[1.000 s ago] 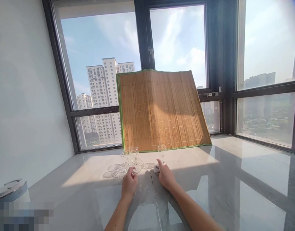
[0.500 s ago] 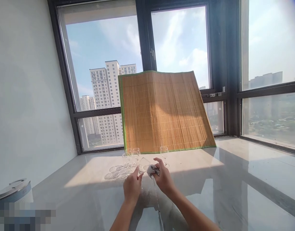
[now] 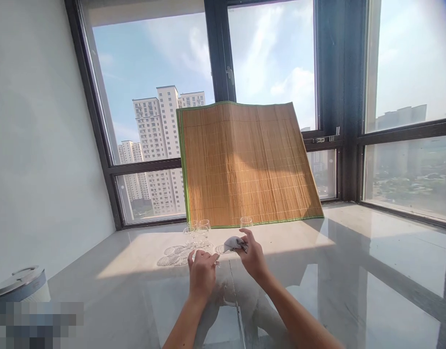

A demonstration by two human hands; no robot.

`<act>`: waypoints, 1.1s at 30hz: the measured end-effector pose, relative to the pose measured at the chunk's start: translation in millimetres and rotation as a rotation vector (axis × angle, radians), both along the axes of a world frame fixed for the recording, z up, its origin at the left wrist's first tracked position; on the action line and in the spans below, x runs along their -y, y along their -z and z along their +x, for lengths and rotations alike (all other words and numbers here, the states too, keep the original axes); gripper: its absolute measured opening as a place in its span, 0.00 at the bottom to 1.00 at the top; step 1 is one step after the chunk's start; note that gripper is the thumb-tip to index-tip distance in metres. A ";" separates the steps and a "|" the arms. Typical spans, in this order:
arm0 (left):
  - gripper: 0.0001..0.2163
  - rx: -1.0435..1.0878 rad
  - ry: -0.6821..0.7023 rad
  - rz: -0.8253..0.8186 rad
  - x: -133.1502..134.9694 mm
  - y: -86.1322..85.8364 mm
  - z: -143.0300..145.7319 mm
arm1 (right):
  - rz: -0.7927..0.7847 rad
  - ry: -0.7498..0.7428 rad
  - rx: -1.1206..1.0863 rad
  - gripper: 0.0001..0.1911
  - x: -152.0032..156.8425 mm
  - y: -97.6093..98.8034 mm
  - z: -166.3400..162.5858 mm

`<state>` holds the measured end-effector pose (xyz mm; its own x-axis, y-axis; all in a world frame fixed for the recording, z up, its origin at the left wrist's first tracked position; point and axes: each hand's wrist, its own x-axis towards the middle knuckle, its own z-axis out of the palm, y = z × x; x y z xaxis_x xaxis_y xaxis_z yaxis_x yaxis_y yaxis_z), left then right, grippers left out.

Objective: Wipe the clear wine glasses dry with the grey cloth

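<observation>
Above the glossy pale marble bench (image 3: pixel 354 271), the left hand (image 3: pixel 202 275) grips a clear stemmed glass (image 3: pixel 218 251) and the right hand (image 3: pixel 255 259) pinches a small grey cloth (image 3: pixel 232 243).

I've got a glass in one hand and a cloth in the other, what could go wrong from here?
Your left hand pinches the clear stemmed glass above the glossy stone counter, while the right hand holds the small grey cloth beside it; a slip could crack it.
The cluster of clear stemmed glasses stands just beyond; a knuckle might topple them.
The green-edged bamboo mat only leans on the window; sliding, it could hit the lone glass at its foot.
</observation>
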<state>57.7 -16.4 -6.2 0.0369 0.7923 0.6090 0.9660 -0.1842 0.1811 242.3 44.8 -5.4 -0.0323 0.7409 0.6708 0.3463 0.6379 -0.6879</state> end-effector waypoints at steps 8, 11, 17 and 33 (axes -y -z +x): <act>0.15 0.164 -0.019 -0.071 -8.7 4.8 -8.7 | -0.127 -0.138 -0.077 0.27 -2.4 4.4 -1.4; 0.16 0.163 -0.071 -0.085 -9.7 6.6 -11.7 | -0.198 -0.236 -0.191 0.27 1.5 0.5 -4.9; 0.15 0.055 -0.166 -0.039 -4.7 5.6 -10.9 | -0.310 -0.269 -0.411 0.30 0.5 -5.8 1.5; 0.16 -0.126 0.031 -0.028 -5.3 2.0 -9.0 | -0.440 -0.443 0.206 0.42 2.8 -3.2 13.6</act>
<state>48.7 -11.1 -8.3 0.1361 0.8064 0.5755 0.9755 -0.2105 0.0642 255.9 42.0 -2.1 -0.4929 0.8317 0.2556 0.2675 0.4244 -0.8650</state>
